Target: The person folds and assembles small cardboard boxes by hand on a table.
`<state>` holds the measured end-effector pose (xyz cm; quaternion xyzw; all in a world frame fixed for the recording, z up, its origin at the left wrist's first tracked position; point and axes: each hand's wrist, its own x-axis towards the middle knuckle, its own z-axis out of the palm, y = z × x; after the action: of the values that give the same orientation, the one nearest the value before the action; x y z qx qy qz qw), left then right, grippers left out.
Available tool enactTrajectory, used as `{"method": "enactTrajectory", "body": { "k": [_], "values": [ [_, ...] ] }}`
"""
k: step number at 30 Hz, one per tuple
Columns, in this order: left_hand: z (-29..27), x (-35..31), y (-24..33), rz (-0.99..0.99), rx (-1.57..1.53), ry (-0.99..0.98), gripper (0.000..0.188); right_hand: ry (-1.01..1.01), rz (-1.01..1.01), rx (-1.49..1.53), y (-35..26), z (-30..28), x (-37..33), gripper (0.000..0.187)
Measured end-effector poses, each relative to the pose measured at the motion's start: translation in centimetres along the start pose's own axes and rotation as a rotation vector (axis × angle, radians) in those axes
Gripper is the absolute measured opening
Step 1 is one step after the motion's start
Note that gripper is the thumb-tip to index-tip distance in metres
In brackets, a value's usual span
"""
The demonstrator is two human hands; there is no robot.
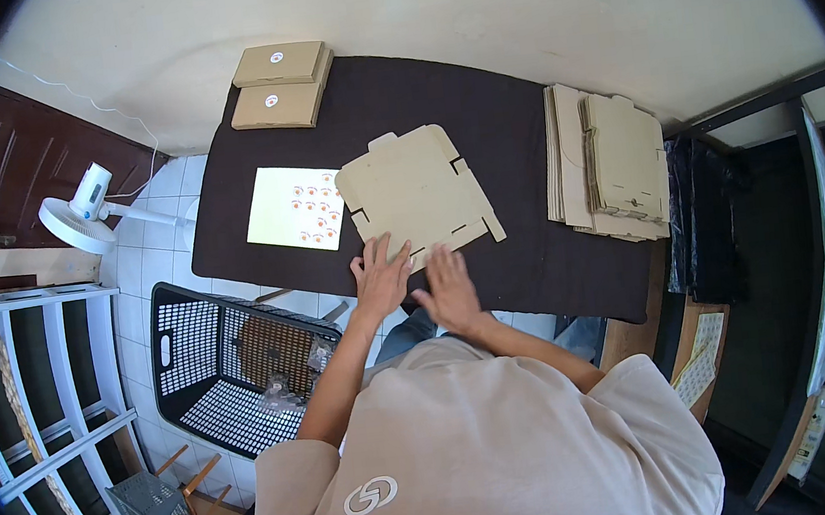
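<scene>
A flat, unfolded cardboard box blank lies on the dark tablecloth in front of me, printed with nothing on its upper face. My left hand rests on its near left edge, fingers spread. Beside it, my right hand has its fingers stretched out at the blank's near edge, with nothing visibly gripped. To the left of the blank lies a pale sticker sheet with rows of round stickers on its right half; the blank's left corner touches or slightly overlaps it.
Two folded boxes with round stickers sit at the far left of the table. A stack of flat cardboard blanks is at the right. A black plastic basket and a white fan stand to the left.
</scene>
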<state>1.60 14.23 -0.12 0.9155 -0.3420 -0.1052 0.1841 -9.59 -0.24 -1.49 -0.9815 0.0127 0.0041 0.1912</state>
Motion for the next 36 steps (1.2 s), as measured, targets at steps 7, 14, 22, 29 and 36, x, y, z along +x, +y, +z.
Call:
{"method": "enactTrajectory", "body": {
  "k": [7, 14, 22, 29, 36],
  "values": [
    [-0.6, 1.4, -2.5, 0.001, -0.303, 0.05, 0.031, -0.085, -0.211, 0.307, -2.1, -1.4, 1.0, 0.041],
    [0.0, -0.9, -4.3, -0.636, -0.708, 0.293, 0.02, 0.319, -0.016, 0.426, -0.5, -7.4, 3.5, 0.017],
    [-2.5, 0.3, -3.7, -0.035, -0.176, 0.132, 0.05, -0.083, -0.043, 0.186, -1.2, -4.0, 3.4, 0.024],
    [-2.0, -4.2, -1.3, 0.068, -0.226, -0.028, 0.058, -0.039, -0.05, 0.323, 1.2, -2.5, 1.5, 0.019],
    [-1.5, -3.9, -2.7, 0.068, -0.289, 0.012, 0.045, 0.289, 0.283, 0.287, 6.9, -5.7, 4.9, 0.015]
  ]
}}
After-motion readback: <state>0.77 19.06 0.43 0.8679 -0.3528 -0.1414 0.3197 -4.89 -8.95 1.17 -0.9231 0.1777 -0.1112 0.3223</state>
